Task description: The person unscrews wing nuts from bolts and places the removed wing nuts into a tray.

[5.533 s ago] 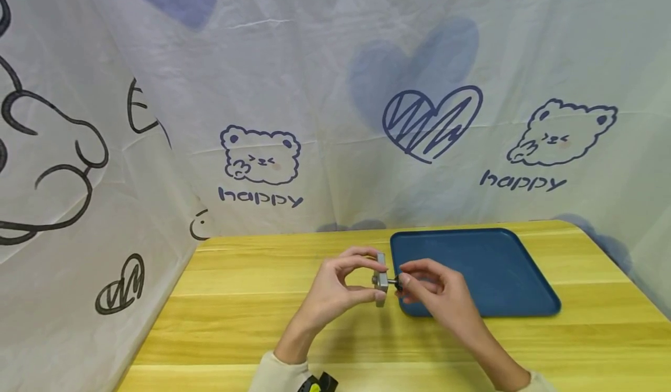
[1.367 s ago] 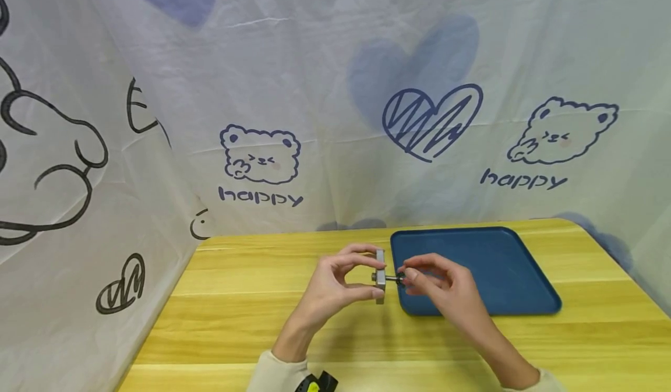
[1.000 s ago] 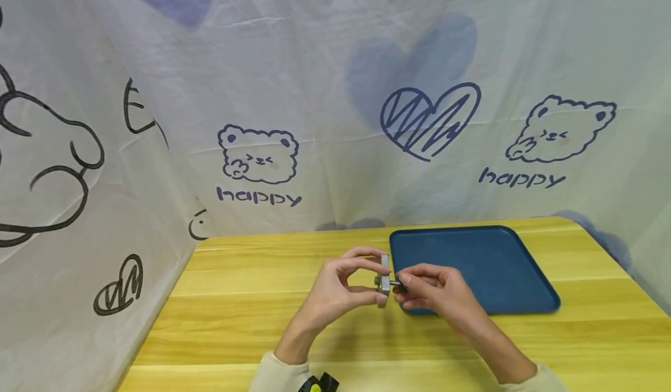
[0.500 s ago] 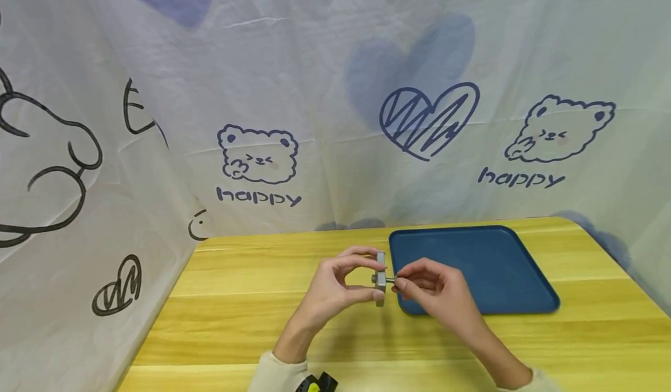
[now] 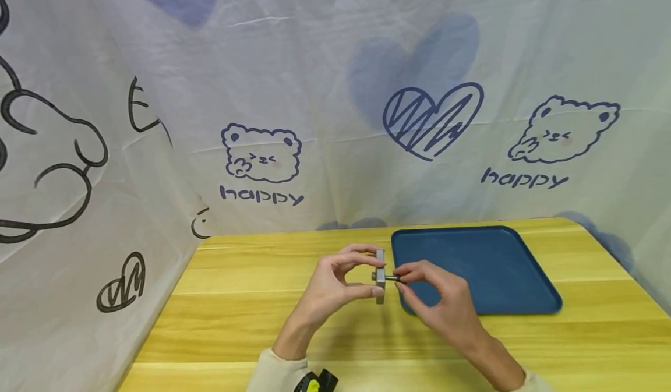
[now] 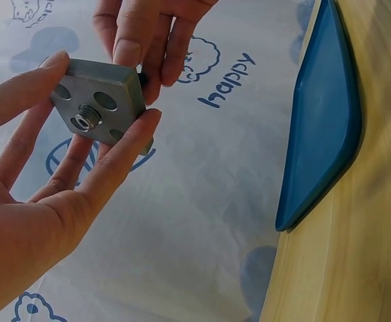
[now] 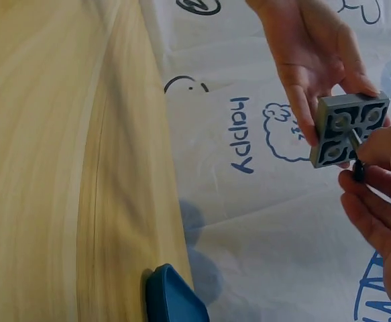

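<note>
My left hand (image 5: 329, 293) holds a square grey metal plate (image 5: 380, 290) upright by its edges, fingers on top and thumb below. In the left wrist view, the plate's smooth face (image 6: 82, 80) has round holes near its corners and a short round boss (image 6: 86, 119) at the centre. Its other face (image 7: 356, 113), in the right wrist view, is recessed and patterned. A thin metal rod (image 5: 391, 278) sticks out from the middle of that side. Thumb and fingertips of my right hand (image 5: 445, 304) pinch the rod's outer end, where a small black piece (image 7: 359, 172) shows, partly hidden by fingers.
Behind and to the right of the hands, a blue tray (image 5: 482, 269) lies on the wooden table (image 5: 236, 310). A white cloth (image 5: 335, 89) with hearts and bear drawings hangs at the back and left. My left wrist wears a black and yellow device (image 5: 317, 382).
The right fingers shift repeatedly around the rod's outer end; the thumb now sits lower, farther from the index finger's base. The left hand keeps its hold on the plate almost in place.
</note>
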`<control>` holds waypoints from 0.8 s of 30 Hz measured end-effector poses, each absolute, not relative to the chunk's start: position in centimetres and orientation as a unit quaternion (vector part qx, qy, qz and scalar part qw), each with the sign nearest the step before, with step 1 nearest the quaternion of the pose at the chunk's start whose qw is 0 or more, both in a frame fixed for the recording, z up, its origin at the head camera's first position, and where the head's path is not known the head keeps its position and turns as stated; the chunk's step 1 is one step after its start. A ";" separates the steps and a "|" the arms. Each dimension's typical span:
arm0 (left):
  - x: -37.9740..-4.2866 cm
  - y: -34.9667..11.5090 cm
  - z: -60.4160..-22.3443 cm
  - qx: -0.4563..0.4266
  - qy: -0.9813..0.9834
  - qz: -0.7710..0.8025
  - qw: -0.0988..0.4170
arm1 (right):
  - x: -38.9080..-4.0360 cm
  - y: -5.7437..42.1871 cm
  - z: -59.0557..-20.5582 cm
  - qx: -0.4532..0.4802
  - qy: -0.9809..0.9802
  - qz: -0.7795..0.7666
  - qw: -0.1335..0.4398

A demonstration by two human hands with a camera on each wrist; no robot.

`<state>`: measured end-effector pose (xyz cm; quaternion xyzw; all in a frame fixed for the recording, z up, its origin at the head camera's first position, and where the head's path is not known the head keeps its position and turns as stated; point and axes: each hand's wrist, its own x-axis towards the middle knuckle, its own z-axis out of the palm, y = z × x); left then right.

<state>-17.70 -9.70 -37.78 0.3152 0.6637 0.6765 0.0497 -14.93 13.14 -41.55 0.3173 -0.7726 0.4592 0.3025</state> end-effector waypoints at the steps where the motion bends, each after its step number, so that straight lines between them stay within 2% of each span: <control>1: -17.7 -9.7 -37.8 0.315 0.664 0.677 0.051 | -15.0 13.2 -41.6 0.323 -0.773 0.451 0.309; 11: -17.8 -9.8 -37.7 0.314 0.664 0.676 0.053 | -15.3 13.2 -41.5 0.411 -0.743 0.351 0.395; 24: -17.8 -9.7 -37.7 0.311 0.668 0.675 0.045 | -15.2 13.5 -41.3 0.374 -0.746 0.438 0.336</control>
